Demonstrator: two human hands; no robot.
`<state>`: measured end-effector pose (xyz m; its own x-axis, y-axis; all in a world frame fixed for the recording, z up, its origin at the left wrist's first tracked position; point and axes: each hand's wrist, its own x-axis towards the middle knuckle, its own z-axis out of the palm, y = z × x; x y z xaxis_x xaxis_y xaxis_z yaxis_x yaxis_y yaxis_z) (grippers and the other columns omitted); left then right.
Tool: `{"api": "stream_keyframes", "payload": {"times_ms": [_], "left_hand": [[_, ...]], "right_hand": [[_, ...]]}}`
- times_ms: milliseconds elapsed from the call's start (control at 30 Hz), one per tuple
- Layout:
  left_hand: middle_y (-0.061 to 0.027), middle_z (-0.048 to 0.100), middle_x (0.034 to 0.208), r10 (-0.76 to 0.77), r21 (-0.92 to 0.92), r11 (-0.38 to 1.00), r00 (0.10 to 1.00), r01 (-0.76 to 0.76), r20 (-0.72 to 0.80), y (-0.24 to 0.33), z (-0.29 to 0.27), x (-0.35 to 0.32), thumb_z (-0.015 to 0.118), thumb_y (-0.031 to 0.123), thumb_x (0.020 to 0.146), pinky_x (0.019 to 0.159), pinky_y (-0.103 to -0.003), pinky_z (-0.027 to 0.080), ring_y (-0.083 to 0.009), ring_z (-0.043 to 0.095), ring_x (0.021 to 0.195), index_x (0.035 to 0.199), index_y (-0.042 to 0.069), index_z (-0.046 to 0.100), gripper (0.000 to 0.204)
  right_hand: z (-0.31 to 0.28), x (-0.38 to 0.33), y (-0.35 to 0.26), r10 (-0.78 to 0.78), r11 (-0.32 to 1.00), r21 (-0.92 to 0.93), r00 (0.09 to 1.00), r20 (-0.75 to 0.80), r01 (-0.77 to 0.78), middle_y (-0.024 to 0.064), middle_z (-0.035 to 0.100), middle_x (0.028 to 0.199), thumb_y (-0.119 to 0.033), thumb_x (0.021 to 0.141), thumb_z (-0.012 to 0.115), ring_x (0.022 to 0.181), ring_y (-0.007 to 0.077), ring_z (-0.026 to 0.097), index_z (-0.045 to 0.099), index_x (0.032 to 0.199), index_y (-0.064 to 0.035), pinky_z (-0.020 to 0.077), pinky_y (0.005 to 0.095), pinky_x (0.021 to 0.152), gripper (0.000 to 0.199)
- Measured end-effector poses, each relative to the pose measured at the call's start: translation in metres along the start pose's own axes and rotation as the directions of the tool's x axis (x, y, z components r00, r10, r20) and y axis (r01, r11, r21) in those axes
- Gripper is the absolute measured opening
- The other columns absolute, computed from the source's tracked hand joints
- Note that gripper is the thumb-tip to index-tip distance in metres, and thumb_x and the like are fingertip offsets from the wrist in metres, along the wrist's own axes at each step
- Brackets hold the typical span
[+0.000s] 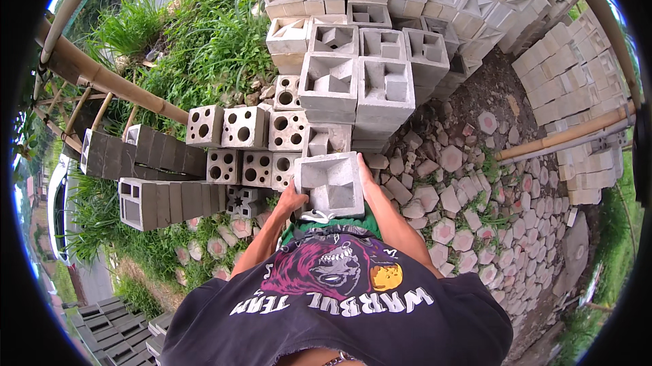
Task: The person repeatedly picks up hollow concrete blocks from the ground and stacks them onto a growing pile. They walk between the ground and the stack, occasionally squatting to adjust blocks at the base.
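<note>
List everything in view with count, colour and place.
Square concrete block with recessed face: one, grey, centre
Recessed concrete blocks: many, grey, stacked ahead
Round-holed concrete blocks: at least seven, pale, left
Hollow rectangular concrete blocks: many, dark grey, left
Rectangular concrete blocks: many, cream, far right
Hexagonal pavers: many, pale and reddish, ground
Bamboo poles: several, tan, both sides
Grass: uncounted, green, upper left
Printed shirt: one, black, bottom
Left hand: one, bare, block's left
Right hand: one, bare, block's right

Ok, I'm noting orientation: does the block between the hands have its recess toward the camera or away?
Toward it: the gray block shows its slanted inner faces between left hand and right hand.
</note>
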<state>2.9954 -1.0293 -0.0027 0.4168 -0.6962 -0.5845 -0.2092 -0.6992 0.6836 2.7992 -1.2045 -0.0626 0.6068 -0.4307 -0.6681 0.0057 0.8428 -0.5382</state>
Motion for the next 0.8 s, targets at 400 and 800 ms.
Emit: {"api": "stream_keyframes", "payload": {"times_ms": [400, 800], "left_hand": [[-0.0124, 0.063, 0.099, -0.039, -0.038, 0.998, 0.983, 0.047, 0.181, 0.003, -0.049, 0.063, 0.062, 0.003, 0.063, 0.071, -0.033, 0.049, -0.0226, 0.059, 0.083, 0.121, 0.000, 0.053, 0.059], [-0.0201, 0.058, 0.119, 0.018, 0.143, 0.989, 0.999, -0.023, 0.036, -0.012, -0.017, 0.166, 0.062, -0.001, 0.062, 0.093, -0.039, 0.045, -0.0330, 0.056, 0.112, 0.135, 0.010, 0.041, 0.077]], "right_hand": [[0.029, 0.000, 0.057, -0.096, 0.921, -0.387, 0.930, -0.355, -0.053, 0.0205, 0.051, 0.129, -0.025, 0.073, 0.071, 0.120, 0.0294, 0.047, 0.043, 0.129, 0.0048, 0.0370, 0.0390, 0.099, 0.069], [0.024, 0.059, 0.049, -0.262, 0.768, -0.613, 0.782, -0.566, -0.186, 0.0199, 0.057, 0.123, -0.014, 0.072, 0.064, 0.116, 0.0329, 0.055, 0.045, 0.130, -0.0044, 0.0440, 0.0400, 0.097, 0.062]]}}
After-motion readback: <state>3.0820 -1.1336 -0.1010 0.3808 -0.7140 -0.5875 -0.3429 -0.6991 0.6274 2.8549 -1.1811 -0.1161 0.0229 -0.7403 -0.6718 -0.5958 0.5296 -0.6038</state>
